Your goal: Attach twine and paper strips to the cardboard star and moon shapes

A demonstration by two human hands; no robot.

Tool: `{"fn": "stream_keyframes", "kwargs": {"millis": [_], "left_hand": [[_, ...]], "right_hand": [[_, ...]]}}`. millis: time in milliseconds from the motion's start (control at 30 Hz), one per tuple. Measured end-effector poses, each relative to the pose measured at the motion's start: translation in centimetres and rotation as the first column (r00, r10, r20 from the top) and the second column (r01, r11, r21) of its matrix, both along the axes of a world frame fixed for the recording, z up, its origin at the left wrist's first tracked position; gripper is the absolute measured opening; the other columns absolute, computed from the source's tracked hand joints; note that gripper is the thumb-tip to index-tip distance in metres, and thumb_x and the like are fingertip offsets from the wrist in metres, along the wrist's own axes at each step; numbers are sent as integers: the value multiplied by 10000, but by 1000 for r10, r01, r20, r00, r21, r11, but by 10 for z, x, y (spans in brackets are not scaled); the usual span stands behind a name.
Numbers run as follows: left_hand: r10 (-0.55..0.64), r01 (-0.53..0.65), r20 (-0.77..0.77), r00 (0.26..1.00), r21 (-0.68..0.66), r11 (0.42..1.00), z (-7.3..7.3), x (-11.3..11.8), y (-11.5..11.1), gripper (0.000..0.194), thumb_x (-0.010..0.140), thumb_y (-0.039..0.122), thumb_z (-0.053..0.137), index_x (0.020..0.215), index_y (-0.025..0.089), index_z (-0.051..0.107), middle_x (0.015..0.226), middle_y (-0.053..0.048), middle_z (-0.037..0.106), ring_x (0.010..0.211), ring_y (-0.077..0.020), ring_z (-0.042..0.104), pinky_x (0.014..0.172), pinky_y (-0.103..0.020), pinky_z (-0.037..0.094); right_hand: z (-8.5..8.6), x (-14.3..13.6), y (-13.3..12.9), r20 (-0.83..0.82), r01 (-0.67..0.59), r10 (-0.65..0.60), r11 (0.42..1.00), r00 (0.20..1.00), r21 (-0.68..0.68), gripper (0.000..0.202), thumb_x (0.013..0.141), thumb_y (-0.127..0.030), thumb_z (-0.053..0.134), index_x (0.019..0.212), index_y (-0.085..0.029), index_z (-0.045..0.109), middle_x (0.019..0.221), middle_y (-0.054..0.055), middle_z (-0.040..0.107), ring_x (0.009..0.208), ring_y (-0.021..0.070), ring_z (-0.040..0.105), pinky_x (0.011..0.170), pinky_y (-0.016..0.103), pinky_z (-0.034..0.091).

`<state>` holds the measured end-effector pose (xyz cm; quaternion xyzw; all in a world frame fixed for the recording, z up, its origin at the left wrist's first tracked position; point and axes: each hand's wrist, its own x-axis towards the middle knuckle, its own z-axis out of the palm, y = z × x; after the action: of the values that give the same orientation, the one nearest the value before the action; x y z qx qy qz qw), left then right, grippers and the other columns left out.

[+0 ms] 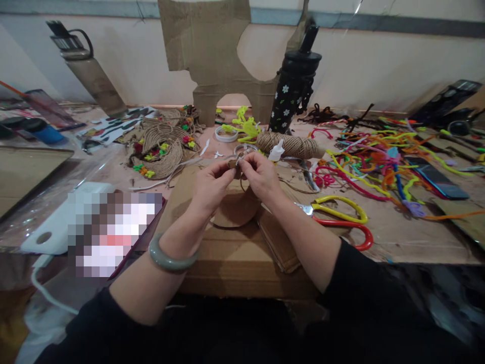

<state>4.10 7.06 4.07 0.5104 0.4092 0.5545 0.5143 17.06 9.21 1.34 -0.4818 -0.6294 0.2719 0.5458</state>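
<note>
Head view: left hand (210,186) and right hand (262,177) pinch a mostly hidden brown piece (237,172), twine roll (288,145) at two o'clock.

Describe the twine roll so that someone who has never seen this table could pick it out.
Find the tall black bottle with white flowers at the back of the table. Just in front of its base, the twine roll lies on its side. Unlike the flat, colour-dotted twine coils further left, it is a plain cylinder with a bare tube end at the right.
</note>
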Motion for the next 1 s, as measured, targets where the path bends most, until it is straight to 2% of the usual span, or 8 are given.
{"fn": "stream_keyframes", "kwargs": {"millis": [167, 467, 1000], "left_hand": [[3, -3, 4, 1000, -17, 1000, 3, 0, -2, 16, 674, 158, 724, 681, 171, 726, 737, -15, 711, 754, -154, 640, 786, -301, 520], [12, -12, -16, 1000, 31, 999, -2, -1, 1, 66, 678, 187, 706, 733, 179, 741, 737, -7, 718, 726, -139, 622, 784, -291, 525], [-1, 1, -8, 1000, 13, 1000, -5, -1, 2, 94, 670, 172, 719, 759, 168, 750, 745, -2, 718, 719, -128, 627, 794, -283, 514]], "right_hand": [[-2, 1, 2, -17, -5, 5, 1000, 1000, 11, 193, 838, -360, 539, 726, -202, 528, 662, -31, 529, 638, 103, 478, 584, 249, 382], [0, 0, -1, -5, -12, 12, 1000, 1000, 26, 174, 818, -350, 574, 734, -200, 550, 666, -32, 546, 639, 102, 493, 599, 256, 391], [6, -1, -5, 76, 9, -9, 1000, 997, 5, 156, 833, -317, 526, 729, -200, 520, 665, -25, 531, 637, 110, 479, 601, 265, 372]]}}
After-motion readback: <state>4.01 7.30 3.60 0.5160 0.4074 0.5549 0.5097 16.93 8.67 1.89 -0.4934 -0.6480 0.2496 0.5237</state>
